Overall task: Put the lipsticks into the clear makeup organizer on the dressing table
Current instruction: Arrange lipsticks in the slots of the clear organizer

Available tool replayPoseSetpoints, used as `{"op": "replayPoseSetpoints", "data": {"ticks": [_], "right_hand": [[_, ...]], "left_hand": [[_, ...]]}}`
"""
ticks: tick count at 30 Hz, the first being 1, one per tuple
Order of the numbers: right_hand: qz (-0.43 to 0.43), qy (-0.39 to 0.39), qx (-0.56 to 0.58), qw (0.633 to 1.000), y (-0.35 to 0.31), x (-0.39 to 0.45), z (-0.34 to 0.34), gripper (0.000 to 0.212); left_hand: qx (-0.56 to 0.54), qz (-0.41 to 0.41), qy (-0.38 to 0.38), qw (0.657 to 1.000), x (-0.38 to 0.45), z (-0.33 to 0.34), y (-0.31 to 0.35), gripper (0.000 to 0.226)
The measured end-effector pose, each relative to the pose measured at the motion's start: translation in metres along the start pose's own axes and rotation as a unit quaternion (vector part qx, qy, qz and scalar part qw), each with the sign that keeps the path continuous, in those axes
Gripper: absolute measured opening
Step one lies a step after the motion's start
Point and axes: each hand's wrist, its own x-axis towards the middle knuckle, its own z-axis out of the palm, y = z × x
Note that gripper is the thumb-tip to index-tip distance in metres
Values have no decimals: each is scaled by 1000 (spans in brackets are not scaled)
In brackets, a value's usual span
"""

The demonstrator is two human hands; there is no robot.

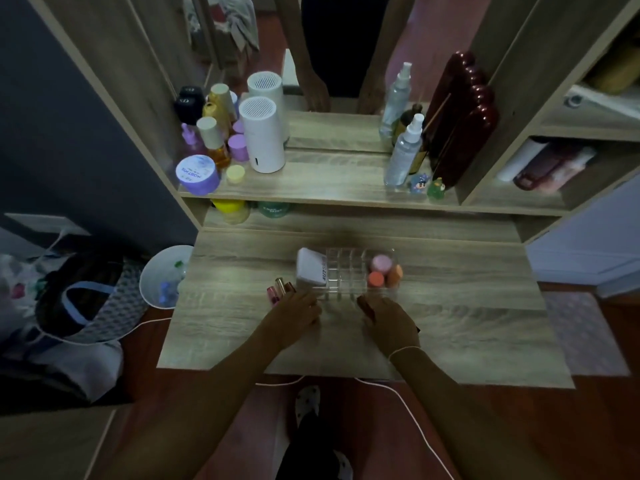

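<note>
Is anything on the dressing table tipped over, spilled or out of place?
Nothing looks spilled or broken. The lipsticks are outside the clear organizer, at its left, near the left hand. Its grid slots appear empty.

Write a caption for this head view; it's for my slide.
Both hands, left and right, reach the clear plastic makeup organizer beside pink lipsticks.

The left hand point(294, 315) covers the near ends of the lipsticks point(280, 289) beside the organizer point(346, 271), so their number is unclear. Whatever the right hand point(389, 322) holds is mostly hidden. The organizer's clear dividers blur together.
</note>
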Motion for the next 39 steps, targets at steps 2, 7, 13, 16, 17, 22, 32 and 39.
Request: {"op": "replayPoseSetpoints", "data": {"ticks": [2,7,13,16,17,22,32,39], "right_hand": [[13,-4,-10,1000,2,3,4,40],[14,-16,-51,998,2,9,9,42],[-3,-1,-45,999,0,10,11,32],[-23,6,-15,1000,-2,9,10,35],[-32,6,-7,999,-2,9,10,37],[-68,9,17,997,-4,12,8,49],[-77,30,43,996,-23,27,-3,51],[-67,64,100,991,-31,35,-2,49]], "left_hand": [[15,7,-15,1000,2,2,-4,23],[31,35,-28,998,6,-1,-13,23],[2,58,18,998,14,4,-18,36],[-51,74,67,994,19,-1,-14,29],[-63,81,83,991,22,-3,-12,26],[-118,93,130,980,32,-10,-7,37],[-282,-4,206,937,39,-42,-8,29],[-392,-97,232,885,35,-38,-12,28]]}}
